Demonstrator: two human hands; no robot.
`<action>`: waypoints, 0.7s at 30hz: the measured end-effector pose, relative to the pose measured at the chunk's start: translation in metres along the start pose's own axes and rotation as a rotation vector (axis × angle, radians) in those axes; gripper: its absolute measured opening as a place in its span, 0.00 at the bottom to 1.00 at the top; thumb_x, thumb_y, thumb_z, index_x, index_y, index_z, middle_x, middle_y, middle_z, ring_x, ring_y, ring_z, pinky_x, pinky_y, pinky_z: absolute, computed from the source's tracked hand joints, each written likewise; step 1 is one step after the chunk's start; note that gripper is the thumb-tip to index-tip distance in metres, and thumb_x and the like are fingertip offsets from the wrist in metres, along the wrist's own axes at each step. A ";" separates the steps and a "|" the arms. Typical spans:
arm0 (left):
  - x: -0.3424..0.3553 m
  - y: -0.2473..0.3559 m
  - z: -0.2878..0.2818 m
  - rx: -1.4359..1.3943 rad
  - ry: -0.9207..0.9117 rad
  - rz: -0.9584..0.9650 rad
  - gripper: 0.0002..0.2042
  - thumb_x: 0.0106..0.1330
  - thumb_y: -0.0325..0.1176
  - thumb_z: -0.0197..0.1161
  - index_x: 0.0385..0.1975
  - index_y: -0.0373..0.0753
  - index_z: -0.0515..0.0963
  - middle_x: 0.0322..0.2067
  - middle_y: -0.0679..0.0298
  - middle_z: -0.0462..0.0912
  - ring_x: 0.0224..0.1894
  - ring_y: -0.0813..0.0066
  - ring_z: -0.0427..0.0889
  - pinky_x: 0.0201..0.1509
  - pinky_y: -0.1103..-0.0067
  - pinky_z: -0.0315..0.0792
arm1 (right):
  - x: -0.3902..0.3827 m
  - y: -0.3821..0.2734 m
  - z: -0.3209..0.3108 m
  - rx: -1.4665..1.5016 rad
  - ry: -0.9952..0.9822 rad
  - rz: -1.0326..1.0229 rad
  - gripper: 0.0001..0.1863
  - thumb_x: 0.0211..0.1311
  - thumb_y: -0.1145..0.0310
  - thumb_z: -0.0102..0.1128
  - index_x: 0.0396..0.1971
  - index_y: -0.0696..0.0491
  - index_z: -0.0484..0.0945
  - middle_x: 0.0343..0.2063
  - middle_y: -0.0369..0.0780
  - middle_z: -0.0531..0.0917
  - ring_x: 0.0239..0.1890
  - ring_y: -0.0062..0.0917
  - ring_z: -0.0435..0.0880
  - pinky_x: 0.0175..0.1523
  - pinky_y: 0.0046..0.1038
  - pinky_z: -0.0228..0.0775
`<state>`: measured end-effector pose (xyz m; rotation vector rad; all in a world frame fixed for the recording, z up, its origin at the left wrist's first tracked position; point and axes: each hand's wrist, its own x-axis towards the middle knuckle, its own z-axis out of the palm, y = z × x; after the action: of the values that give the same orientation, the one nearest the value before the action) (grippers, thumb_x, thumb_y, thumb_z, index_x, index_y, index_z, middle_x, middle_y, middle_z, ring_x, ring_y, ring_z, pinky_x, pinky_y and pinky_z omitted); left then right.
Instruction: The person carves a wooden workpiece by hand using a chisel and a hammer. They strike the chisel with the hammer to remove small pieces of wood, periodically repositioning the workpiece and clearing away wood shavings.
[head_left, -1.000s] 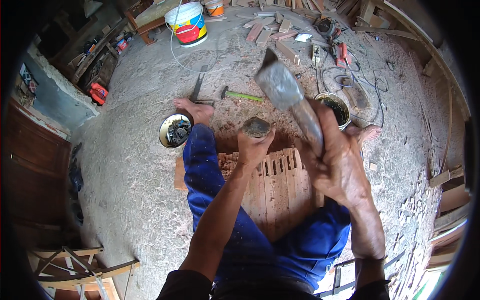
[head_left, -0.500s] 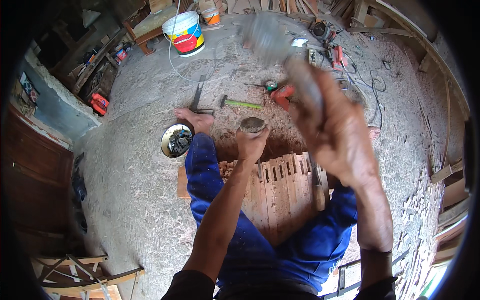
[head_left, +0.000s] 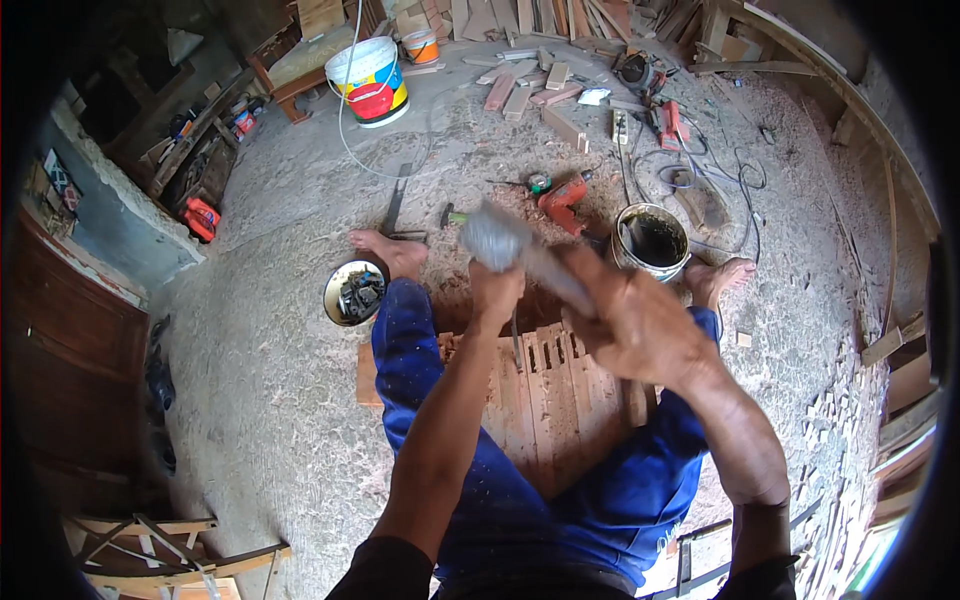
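My left hand (head_left: 496, 292) is wrapped round an upright chisel (head_left: 517, 350), whose blade stands on slotted reddish wooden strips (head_left: 535, 410) between my legs. My right hand (head_left: 640, 325) grips the handle of a heavy metal-headed hammer (head_left: 494, 230); its blurred head lies over the chisel's top, hiding it, so contact cannot be told. Another wooden-handled tool (head_left: 637, 400) lies on the right side of the strips.
A bowl of metal pieces (head_left: 357, 292), a dark-filled bucket (head_left: 650, 240), a red drill (head_left: 565, 205) and a green-handled hammer (head_left: 455, 217) sit around me. Beyond are a colourful bucket (head_left: 370, 85), cables (head_left: 700, 175) and scattered offcuts (head_left: 525, 95).
The hammer and my right hand have swung down and left, from raised beyond the chisel to over its top. My left hand stays on the chisel.
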<state>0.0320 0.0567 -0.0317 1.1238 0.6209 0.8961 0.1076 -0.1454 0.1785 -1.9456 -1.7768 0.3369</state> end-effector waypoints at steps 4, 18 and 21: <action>-0.002 0.006 0.012 0.116 -0.004 0.049 0.05 0.60 0.21 0.64 0.24 0.36 0.77 0.17 0.68 0.76 0.12 0.82 0.70 0.14 0.80 0.62 | 0.037 -0.032 -0.056 0.165 0.434 -0.013 0.21 0.63 0.72 0.56 0.55 0.60 0.69 0.45 0.55 0.82 0.29 0.33 0.86 0.38 0.33 0.83; -0.018 0.009 0.004 0.257 0.012 0.061 0.02 0.59 0.24 0.67 0.29 0.34 0.81 0.21 0.66 0.80 0.19 0.80 0.77 0.21 0.80 0.70 | 0.014 0.017 -0.006 0.033 -0.033 -0.034 0.30 0.46 0.78 0.55 0.55 0.62 0.65 0.27 0.59 0.83 0.31 0.49 0.87 0.42 0.47 0.81; 0.014 -0.001 -0.004 0.113 0.101 -0.040 0.03 0.59 0.24 0.65 0.25 0.35 0.79 0.17 0.67 0.77 0.12 0.80 0.71 0.14 0.80 0.62 | 0.052 -0.013 -0.062 0.135 0.349 -0.112 0.30 0.55 0.76 0.55 0.61 0.61 0.64 0.33 0.54 0.84 0.34 0.43 0.86 0.41 0.43 0.80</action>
<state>0.0358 0.0705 -0.0338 1.1680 0.7820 0.8964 0.1332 -0.1048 0.2451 -1.6840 -1.5836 0.0697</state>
